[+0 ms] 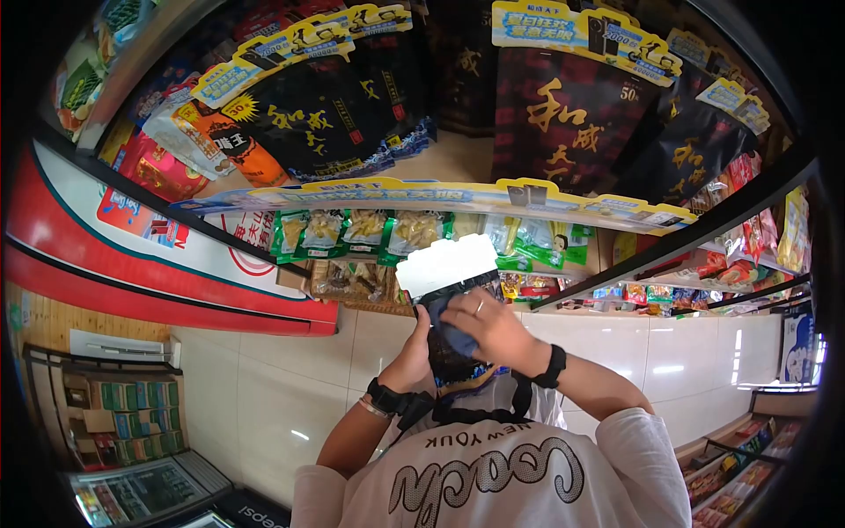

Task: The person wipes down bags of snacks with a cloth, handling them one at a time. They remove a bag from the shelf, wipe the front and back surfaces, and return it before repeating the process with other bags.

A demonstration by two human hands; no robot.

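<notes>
In front of my chest is a dark snack bag (447,363) with a white card (446,264) along its top and a blue and gold lower edge. My left hand (414,354) grips the bag's left side, thumb on its front. My right hand (495,329), with a ring on one finger, presses a dark blue cloth (458,338) against the front of the bag. The fingers of my right hand are bent over the cloth. My hands hide part of the bag.
A shelf ahead carries large black bags (321,132) and a dark red bag (568,123) with yellow header cards. Green snack packets (418,233) fill the level below. A red and white cabinet (176,255) stands left. Shelves of packets (739,475) stand right, above tiled floor (264,387).
</notes>
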